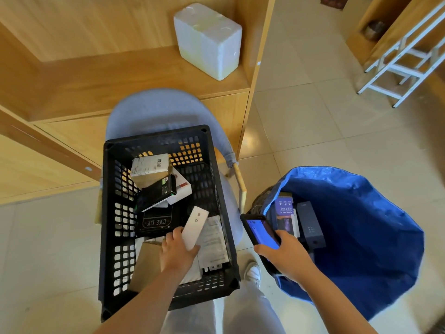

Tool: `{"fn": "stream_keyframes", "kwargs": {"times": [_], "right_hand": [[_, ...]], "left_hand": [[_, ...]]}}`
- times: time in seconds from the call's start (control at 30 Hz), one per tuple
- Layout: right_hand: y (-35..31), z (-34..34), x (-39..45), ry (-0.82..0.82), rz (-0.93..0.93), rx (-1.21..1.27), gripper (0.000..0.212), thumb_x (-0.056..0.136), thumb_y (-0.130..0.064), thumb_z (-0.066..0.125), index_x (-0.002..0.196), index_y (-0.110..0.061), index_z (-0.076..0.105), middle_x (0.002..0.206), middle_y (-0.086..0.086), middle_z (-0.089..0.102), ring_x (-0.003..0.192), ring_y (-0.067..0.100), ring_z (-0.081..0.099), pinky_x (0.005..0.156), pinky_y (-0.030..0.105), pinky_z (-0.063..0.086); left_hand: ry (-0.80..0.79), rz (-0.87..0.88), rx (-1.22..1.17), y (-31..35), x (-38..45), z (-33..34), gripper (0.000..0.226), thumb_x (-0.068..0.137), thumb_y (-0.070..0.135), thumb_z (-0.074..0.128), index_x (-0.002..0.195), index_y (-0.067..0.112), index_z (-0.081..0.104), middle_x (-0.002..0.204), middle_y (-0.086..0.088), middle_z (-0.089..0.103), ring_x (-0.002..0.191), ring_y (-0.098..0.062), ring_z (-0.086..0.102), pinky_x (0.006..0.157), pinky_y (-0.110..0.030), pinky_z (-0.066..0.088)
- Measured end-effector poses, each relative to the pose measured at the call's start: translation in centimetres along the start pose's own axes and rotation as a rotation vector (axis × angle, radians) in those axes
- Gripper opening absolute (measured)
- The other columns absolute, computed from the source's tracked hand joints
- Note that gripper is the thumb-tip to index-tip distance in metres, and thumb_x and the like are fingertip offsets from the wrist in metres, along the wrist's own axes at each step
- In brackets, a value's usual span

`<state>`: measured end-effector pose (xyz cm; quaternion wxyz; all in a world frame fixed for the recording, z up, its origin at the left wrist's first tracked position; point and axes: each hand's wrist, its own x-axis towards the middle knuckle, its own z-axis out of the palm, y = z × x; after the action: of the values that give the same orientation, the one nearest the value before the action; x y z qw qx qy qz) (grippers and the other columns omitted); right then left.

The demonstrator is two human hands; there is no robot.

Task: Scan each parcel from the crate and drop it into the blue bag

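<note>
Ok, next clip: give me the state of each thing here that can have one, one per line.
Left hand: shut on the slim white box, inside the crate.
Right hand: shut on the phone, screen lit blue.
Black crate: on the chair, several parcels left inside.
Blue bag: open, upright on the floor, at least two boxes inside.
Foam box: closed, on the shelf.

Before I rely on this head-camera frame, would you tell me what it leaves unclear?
- Crate floor: hidden under piled parcels and the left hand.
- White parcel label: none visible on the face shown.
- Phone screen: too blurred to read.
- Blue bag bottom: hidden by its wall and the right hand.
</note>
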<state>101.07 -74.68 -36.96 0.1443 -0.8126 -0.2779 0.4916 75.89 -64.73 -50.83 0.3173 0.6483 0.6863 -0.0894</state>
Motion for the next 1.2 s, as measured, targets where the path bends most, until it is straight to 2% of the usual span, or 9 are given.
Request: {"fn": "stream_keyframes", "kwargs": {"times": [0.13,0.3,0.43,0.6,0.8,0.9,1.03,1.1,1.2], "right_hand": [[0.0,0.4,0.4,0.005,-0.011,-0.055,0.046,0.08,-0.049,0.075,0.11,-0.023,0.051,0.104,0.0,0.056,0.088,0.015,0.061,0.071,0.022,0.056],[0.0,0.6,0.5,-0.015,-0.013,-0.047,0.044,0.082,-0.046,0.076,0.11,-0.022,0.051,0.101,-0.002,0.056,0.087,0.015,0.061,0.068,0.02,0.054],[0.0,0.4,0.4,-0.019,-0.006,-0.028,0.039,0.084,-0.041,0.075,0.108,-0.022,0.051,0.095,-0.002,0.059,0.083,0.014,0.063,0.063,0.017,0.053],[0.4,0.3,0.4,-0.01,0.008,-0.036,0.04,0.084,-0.039,0.075,0.11,-0.021,0.052,0.096,-0.001,0.058,0.081,0.013,0.062,0.059,0.014,0.048],[0.8,0.0,0.4,-0.007,0.012,-0.042,0.039,0.084,-0.039,0.076,0.109,-0.019,0.053,0.098,0.001,0.06,0.082,0.014,0.062,0.064,0.018,0.053],[0.5,-0.2,0.1,-0.005,-0.005,-0.031,0.036,0.086,-0.036,0.075,0.108,-0.019,0.051,0.092,-0.004,0.056,0.078,0.011,0.059,0.058,0.014,0.048],[-0.3,-0.5,-0.5,-0.02,-0.017,-0.018,0.038,0.085,-0.04,0.075,0.107,-0.021,0.051,0.093,-0.005,0.056,0.082,0.012,0.06,0.062,0.017,0.051],[-0.5,-0.5,-0.6,-0.039,-0.028,-0.031,0.04,0.083,-0.045,0.075,0.107,-0.022,0.052,0.096,-0.001,0.06,0.084,0.014,0.063,0.068,0.022,0.056],[-1.4,-0.7,-1.1,-0.074,-0.069,-0.047,0.038,0.082,-0.046,0.075,0.105,-0.025,0.053,0.095,0.0,0.063,0.083,0.014,0.065,0.072,0.025,0.058]], "left_hand": [[-0.158,0.098,-0.008,-1.3,-0.3,1.2,0.07,0.085,0.053,0.065,0.141,0.025,0.035,0.138,-0.001,0.039,0.127,-0.024,0.042,0.105,-0.043,0.044],[-0.247,0.07,-0.304,-0.2,-0.4,2.0,0.014,0.101,0.031,0.048,0.113,0.027,0.054,0.134,-0.002,0.044,0.116,-0.018,0.045,0.078,-0.022,0.047],[-0.196,-0.09,-0.319,0.2,1.0,2.5,0.055,0.091,0.02,0.064,0.14,0.02,0.039,0.144,-0.007,0.036,0.129,-0.027,0.04,0.105,-0.046,0.044],[-0.413,-0.292,-0.481,-0.9,2.2,2.0,0.091,0.086,0.035,0.072,0.154,0.018,0.015,0.152,-0.01,0.034,0.132,-0.035,0.043,0.1,-0.045,0.046],[-0.477,-0.215,-0.388,-2.3,2.9,2.4,0.08,0.064,0.053,0.084,0.13,0.023,0.05,0.129,-0.003,0.06,0.114,-0.026,0.06,0.095,-0.043,0.053],[-0.506,-0.182,-0.4,-2.6,2.7,1.7,0.057,0.071,0.048,0.082,0.119,0.026,0.061,0.117,0.002,0.067,0.102,-0.018,0.066,0.096,-0.042,0.053],[-0.487,-0.206,-0.523,-1.8,1.0,-0.5,0.035,0.082,0.032,0.078,0.111,0.021,0.062,0.101,0.001,0.073,0.086,-0.016,0.071,0.075,-0.034,0.058],[-0.421,-0.225,-0.595,-1.8,0.5,-1.6,0.045,0.082,0.029,0.078,0.117,0.016,0.053,0.102,-0.002,0.072,0.085,-0.018,0.071,0.065,-0.031,0.057],[-0.307,-0.227,-0.617,-2.1,-0.2,-3.5,0.051,0.085,0.039,0.073,0.119,0.019,0.042,0.105,-0.003,0.069,0.089,-0.022,0.07,0.07,-0.036,0.057]]}}
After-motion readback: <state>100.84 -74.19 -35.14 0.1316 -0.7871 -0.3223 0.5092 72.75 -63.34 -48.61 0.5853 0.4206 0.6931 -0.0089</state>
